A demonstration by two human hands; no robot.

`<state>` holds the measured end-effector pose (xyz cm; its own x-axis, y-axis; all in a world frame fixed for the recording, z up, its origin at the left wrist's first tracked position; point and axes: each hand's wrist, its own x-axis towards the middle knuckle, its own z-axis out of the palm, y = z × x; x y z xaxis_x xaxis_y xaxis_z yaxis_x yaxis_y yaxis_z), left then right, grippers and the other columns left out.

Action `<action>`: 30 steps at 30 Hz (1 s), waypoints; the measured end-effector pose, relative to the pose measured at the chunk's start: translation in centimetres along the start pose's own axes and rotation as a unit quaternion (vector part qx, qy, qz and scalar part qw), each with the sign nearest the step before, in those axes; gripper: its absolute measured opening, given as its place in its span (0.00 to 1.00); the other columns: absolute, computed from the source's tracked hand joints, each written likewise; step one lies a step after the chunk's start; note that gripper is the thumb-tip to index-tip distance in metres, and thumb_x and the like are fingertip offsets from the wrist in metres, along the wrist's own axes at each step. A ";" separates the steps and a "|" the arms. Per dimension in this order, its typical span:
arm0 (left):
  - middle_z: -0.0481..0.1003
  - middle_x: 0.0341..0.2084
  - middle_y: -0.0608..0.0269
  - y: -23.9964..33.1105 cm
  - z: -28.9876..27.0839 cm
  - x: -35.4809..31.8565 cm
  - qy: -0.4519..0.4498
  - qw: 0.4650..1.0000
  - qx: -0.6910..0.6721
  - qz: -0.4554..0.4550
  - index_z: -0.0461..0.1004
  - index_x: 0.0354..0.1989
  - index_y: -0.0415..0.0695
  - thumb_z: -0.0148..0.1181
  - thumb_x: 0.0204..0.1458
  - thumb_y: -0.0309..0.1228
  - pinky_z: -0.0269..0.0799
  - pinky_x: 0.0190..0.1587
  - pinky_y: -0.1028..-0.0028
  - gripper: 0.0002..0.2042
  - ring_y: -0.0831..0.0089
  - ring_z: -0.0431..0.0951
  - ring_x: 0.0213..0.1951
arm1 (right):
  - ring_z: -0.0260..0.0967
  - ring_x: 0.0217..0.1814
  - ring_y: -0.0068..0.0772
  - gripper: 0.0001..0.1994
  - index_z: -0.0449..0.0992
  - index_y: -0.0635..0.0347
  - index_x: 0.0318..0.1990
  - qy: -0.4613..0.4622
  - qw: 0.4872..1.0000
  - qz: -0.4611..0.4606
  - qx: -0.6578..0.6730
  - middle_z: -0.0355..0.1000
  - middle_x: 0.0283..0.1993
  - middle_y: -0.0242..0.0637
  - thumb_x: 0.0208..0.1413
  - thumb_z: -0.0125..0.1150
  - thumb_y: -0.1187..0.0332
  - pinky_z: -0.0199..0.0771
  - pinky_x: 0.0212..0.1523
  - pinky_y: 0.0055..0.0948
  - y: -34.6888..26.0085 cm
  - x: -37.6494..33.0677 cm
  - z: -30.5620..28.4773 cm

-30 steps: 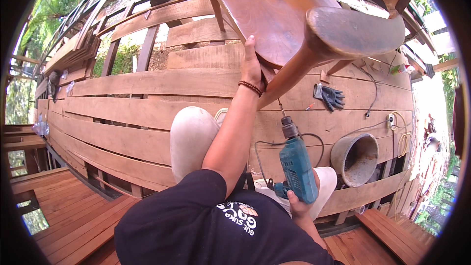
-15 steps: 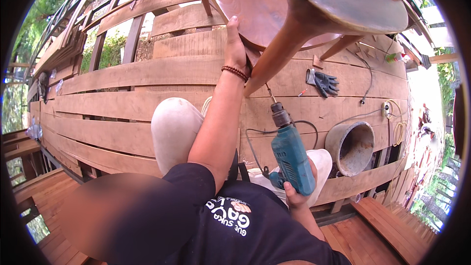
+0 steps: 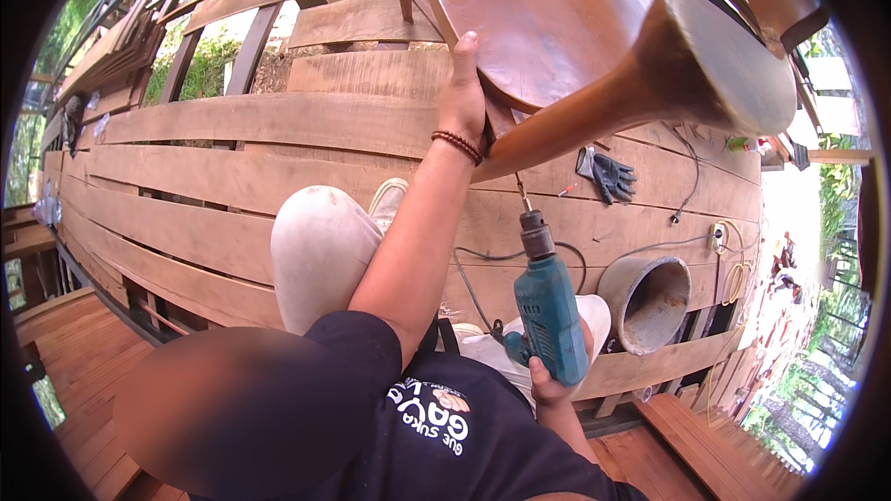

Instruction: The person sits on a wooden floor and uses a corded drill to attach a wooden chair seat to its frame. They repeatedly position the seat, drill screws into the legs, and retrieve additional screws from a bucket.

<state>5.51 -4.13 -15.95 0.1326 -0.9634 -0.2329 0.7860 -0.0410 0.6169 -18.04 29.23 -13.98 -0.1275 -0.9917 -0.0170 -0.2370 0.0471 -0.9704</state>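
Plank deck (image 3: 278, 121): left hand (image 3: 461, 97) steadies stool (image 3: 557, 19); right hand (image 3: 549, 388) grips teal drill (image 3: 549, 315).

grey gloves (image 3: 608, 176), round clay pot (image 3: 647, 301), plank deck (image 3: 232, 130)

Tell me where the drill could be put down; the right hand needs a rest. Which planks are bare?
The planks left of the knee, out to the deck's left edge, lie bare. So does the strip between the gloves and the pot, except for a cable. It is crowded around the drill: pot, cable, and the leg under the right hand.
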 end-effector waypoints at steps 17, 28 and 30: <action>0.72 0.51 0.55 0.0 0.3 -0.6 0.053 0.995 0.076 0.038 0.69 0.58 0.31 0.52 0.58 0.60 0.63 0.59 0.70 0.38 0.68 0.71 0.53 | 0.67 0.63 0.50 0.39 0.66 0.72 0.62 -0.021 0.990 -0.067 -0.123 0.63 0.62 0.52 0.47 0.69 0.53 0.69 0.61 0.42 1.9 -0.1 -1.1; 0.71 0.53 0.56 -0.4 0.1 -0.1 0.038 0.997 0.047 0.048 0.67 0.60 0.32 0.53 0.59 0.58 0.62 0.61 0.70 0.37 0.67 0.69 0.55 | 0.66 0.65 0.50 0.40 0.65 0.72 0.63 -0.043 0.983 -0.104 -0.148 0.61 0.65 0.52 0.47 0.69 0.54 0.69 0.63 0.41 1.1 1.4 -1.3; 0.71 0.53 0.55 -0.4 0.1 -0.3 0.042 0.997 0.045 0.051 0.67 0.60 0.32 0.53 0.59 0.58 0.61 0.62 0.70 0.37 0.67 0.69 0.55 | 0.66 0.65 0.50 0.40 0.65 0.73 0.64 -0.048 0.971 -0.145 -0.184 0.61 0.65 0.52 0.47 0.69 0.55 0.70 0.63 0.41 0.6 1.9 -1.1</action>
<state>5.15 -3.89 -16.04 0.2621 -0.9386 -0.2243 0.7092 0.0297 0.7044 -19.46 27.53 -14.29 0.0832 -0.9753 0.2045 -0.5803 -0.2142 -0.7857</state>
